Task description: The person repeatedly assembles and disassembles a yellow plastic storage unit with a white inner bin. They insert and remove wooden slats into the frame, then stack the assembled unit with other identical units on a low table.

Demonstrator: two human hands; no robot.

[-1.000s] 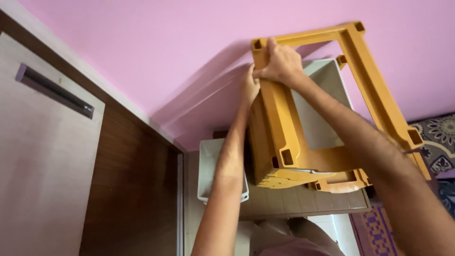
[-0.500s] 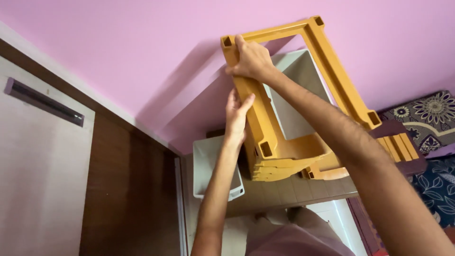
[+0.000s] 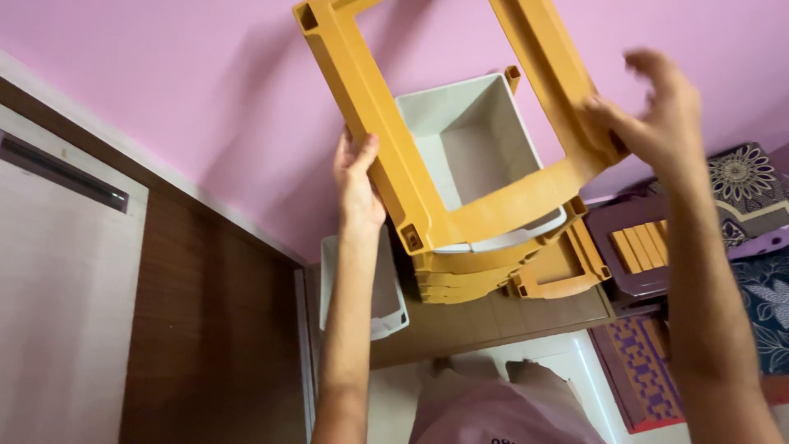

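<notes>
I hold an orange plastic frame (image 3: 371, 115), an open rectangle, tilted up in front of the pink wall. My left hand (image 3: 358, 179) presses flat against the outside of its left rail. My right hand (image 3: 657, 115) is on the right rail, thumb against it and fingers loosely spread. Through the opening I see a white drawer bin (image 3: 468, 148) sitting in a stack of matching orange frames (image 3: 460, 278) below.
A second white bin (image 3: 388, 306) lies left of the stack, by a brown wooden door (image 3: 205, 329). Another orange piece (image 3: 560, 275) and a dark brown slatted piece (image 3: 641, 247) lie to the right, with patterned mats (image 3: 760, 205) beyond. Pale cloth (image 3: 493, 407) is at the bottom.
The orange frame has been lifted higher and turned flatter toward me. My right hand moved from its top left corner to the right rail; my left hand shifted onto the left rail.
</notes>
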